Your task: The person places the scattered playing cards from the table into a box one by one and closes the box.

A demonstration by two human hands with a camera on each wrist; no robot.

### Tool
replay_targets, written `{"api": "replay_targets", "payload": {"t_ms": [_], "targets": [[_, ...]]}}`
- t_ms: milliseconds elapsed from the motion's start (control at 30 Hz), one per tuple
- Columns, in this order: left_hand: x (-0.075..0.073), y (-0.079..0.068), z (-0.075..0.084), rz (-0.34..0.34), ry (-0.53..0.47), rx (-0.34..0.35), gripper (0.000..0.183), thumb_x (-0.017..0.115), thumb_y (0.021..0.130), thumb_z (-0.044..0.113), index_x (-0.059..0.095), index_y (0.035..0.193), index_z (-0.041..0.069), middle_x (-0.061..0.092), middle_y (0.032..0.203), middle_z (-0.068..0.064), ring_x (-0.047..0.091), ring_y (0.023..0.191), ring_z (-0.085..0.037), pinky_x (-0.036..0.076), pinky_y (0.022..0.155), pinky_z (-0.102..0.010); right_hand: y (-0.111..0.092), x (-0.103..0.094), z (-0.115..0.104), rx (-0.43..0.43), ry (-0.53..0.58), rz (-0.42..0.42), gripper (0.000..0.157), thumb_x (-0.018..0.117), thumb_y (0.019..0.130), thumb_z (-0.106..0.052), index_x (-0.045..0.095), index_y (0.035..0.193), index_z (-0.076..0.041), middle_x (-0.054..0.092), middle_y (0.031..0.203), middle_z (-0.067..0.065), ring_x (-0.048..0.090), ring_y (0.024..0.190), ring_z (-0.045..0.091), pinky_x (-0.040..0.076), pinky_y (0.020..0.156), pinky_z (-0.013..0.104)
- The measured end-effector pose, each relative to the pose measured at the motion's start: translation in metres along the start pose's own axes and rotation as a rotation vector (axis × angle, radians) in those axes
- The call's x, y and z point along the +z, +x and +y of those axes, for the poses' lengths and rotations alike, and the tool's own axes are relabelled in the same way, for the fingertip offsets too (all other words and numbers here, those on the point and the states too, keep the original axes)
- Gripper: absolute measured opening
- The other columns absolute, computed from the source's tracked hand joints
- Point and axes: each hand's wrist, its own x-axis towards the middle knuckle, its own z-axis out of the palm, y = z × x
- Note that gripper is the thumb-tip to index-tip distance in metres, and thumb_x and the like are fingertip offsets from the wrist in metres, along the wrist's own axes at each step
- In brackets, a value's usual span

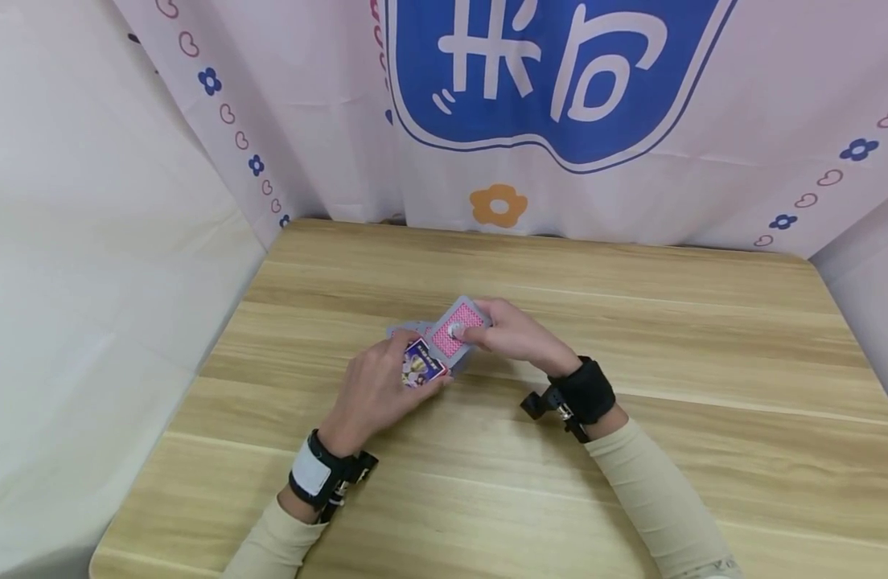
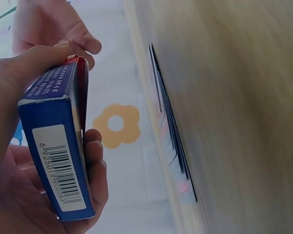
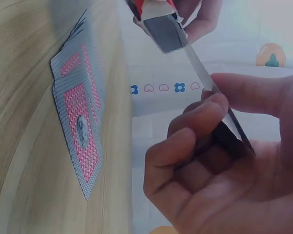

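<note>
My left hand (image 1: pixel 372 390) grips a dark blue playing-card box (image 1: pixel 422 368), thumb on one side and fingers on the other. A barcode label (image 2: pixel 57 168) shows on its side in the left wrist view. Between thumb and curled fingers, my right hand (image 1: pixel 520 331) pinches a playing card (image 1: pixel 458 315) with a red patterned back. Seen edge-on in the right wrist view, that card is thin and its far end meets the box's open end (image 3: pixel 158 10). Below the hands, several loose playing cards (image 3: pixel 75 117) lie overlapping, backs up, on the table.
The wooden table (image 1: pixel 676 338) extends around both hands. A white curtain (image 1: pixel 328 145) with a blue emblem hangs along its far edge, and pale cloth (image 1: pixel 89 241) covers the left side. Both wrists wear black straps (image 1: pixel 585 390) with small cameras.
</note>
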Motion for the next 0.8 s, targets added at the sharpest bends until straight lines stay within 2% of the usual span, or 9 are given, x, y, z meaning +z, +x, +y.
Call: {"api": "replay_targets", "payload": {"t_ms": [133,233,300,367,433,500,567,667,800], "targets": [[0.000,0.000,0.001,0.013,-0.002,0.012,0.073,0.089,0.079,0.053,0.064,0.124,0.000,0.073,0.086,-0.007,0.063,0.066,-0.012,0.048,0.053,-0.024,0.003,0.007,0.000,-0.049,-0.066,-0.008,0.029,0.064,0.103,-0.026,0.069,0.129,-0.015,0.074,0.100,0.001,0.064,0.086,0.018,0.050,0.078,0.029],[0.000,0.000,0.001,0.027,-0.007,0.018,0.074,0.088,0.080,0.053,0.064,0.125,0.000,0.073,0.087,-0.008,0.063,0.066,-0.012,0.048,0.052,-0.024,0.004,0.013,-0.002,-0.090,-0.112,-0.062,0.028,0.065,0.103,-0.030,0.070,0.125,-0.013,0.075,0.104,0.004,0.066,0.089,0.020,0.052,0.079,0.030],[-0.001,0.001,0.002,0.031,-0.009,0.019,0.073,0.088,0.081,0.053,0.064,0.126,0.001,0.074,0.088,-0.008,0.064,0.066,-0.012,0.048,0.052,-0.024,0.004,0.015,-0.003,-0.098,-0.124,-0.064,0.032,0.064,0.103,-0.030,0.068,0.128,-0.010,0.074,0.107,0.006,0.066,0.091,0.019,0.053,0.078,0.028],[-0.001,0.002,0.002,0.034,-0.009,0.016,0.073,0.088,0.080,0.053,0.064,0.126,0.001,0.075,0.089,-0.009,0.065,0.067,-0.013,0.049,0.053,-0.025,0.002,0.016,-0.005,-0.096,-0.118,-0.013,0.034,0.064,0.103,-0.027,0.065,0.131,-0.007,0.073,0.109,0.008,0.065,0.092,0.019,0.052,0.077,0.029],[-0.001,0.002,0.002,0.034,-0.010,0.011,0.073,0.089,0.080,0.052,0.064,0.126,0.001,0.075,0.090,-0.010,0.065,0.067,-0.014,0.050,0.054,-0.026,0.000,0.018,-0.006,-0.104,-0.115,0.083,0.034,0.063,0.103,-0.021,0.062,0.132,-0.004,0.070,0.108,0.010,0.064,0.092,0.018,0.051,0.078,0.029],[-0.002,0.002,0.002,0.032,-0.013,0.005,0.073,0.090,0.080,0.051,0.065,0.126,0.000,0.075,0.090,-0.010,0.066,0.068,-0.015,0.051,0.054,-0.027,-0.001,0.020,-0.007,-0.131,-0.127,0.179,0.029,0.064,0.100,-0.015,0.063,0.126,-0.002,0.069,0.105,0.010,0.063,0.090,0.018,0.051,0.077,0.029],[-0.002,0.002,0.002,0.031,-0.011,0.005,0.073,0.090,0.079,0.051,0.065,0.125,0.000,0.075,0.089,-0.010,0.066,0.067,-0.015,0.051,0.054,-0.027,-0.001,0.024,-0.008,-0.176,-0.157,0.236,0.020,0.066,0.097,-0.009,0.065,0.115,-0.002,0.068,0.100,0.011,0.063,0.086,0.019,0.051,0.075,0.029],[-0.002,0.000,0.001,0.031,0.000,0.012,0.071,0.089,0.080,0.053,0.064,0.122,0.001,0.074,0.087,-0.010,0.067,0.067,-0.016,0.051,0.054,-0.027,-0.001,0.031,-0.011,-0.224,-0.204,0.233,0.012,0.071,0.095,-0.009,0.068,0.105,-0.003,0.070,0.095,0.009,0.064,0.083,0.015,0.054,0.073,0.026],[-0.001,-0.002,0.000,0.035,0.012,0.017,0.069,0.089,0.080,0.053,0.064,0.120,0.002,0.074,0.087,-0.009,0.067,0.068,-0.017,0.052,0.054,-0.029,-0.003,0.036,-0.012,-0.242,-0.212,0.189,0.009,0.070,0.097,-0.009,0.075,0.105,-0.005,0.075,0.095,0.008,0.066,0.082,0.013,0.055,0.072,0.025]]}}
